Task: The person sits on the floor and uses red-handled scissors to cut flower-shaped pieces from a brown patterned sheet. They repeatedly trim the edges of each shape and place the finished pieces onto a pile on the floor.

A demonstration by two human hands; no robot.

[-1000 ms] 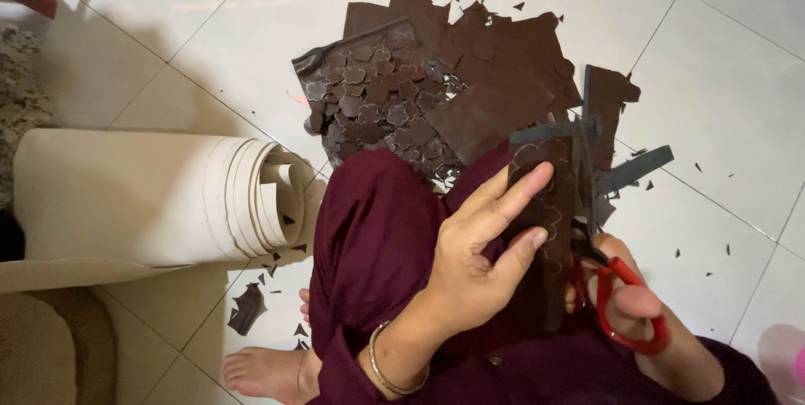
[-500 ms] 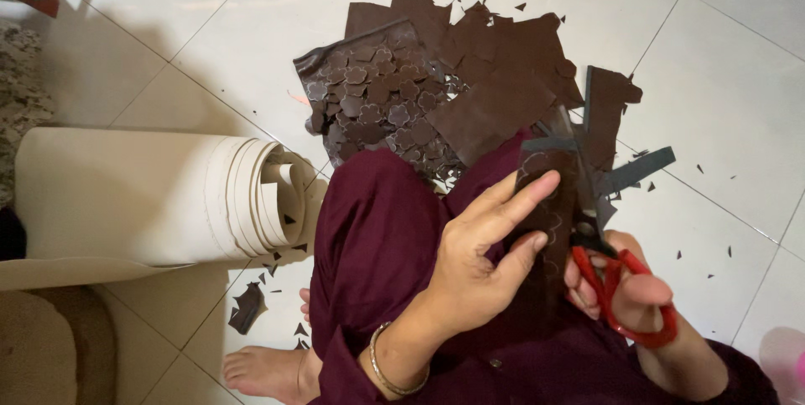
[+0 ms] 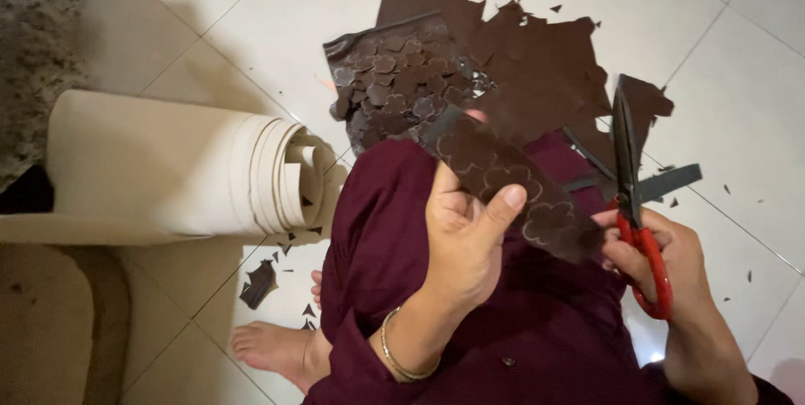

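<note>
Brown strip (image 3: 503,183), flower outlines drawn, pinched by the left hand (image 3: 461,241); beside it, right hand (image 3: 662,258) grips red scissors (image 3: 633,204); cutting along an outline seems next.

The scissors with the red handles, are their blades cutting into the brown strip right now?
No. The scissors in the right hand point upward, blades clear of the brown strip held by the left hand.

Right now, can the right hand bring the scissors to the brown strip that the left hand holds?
Probably yes. The right hand holds the red-handled scissors right beside the brown strip, touching its end. The left hand holds the strip up above the lap, and nothing lies between them.
</note>
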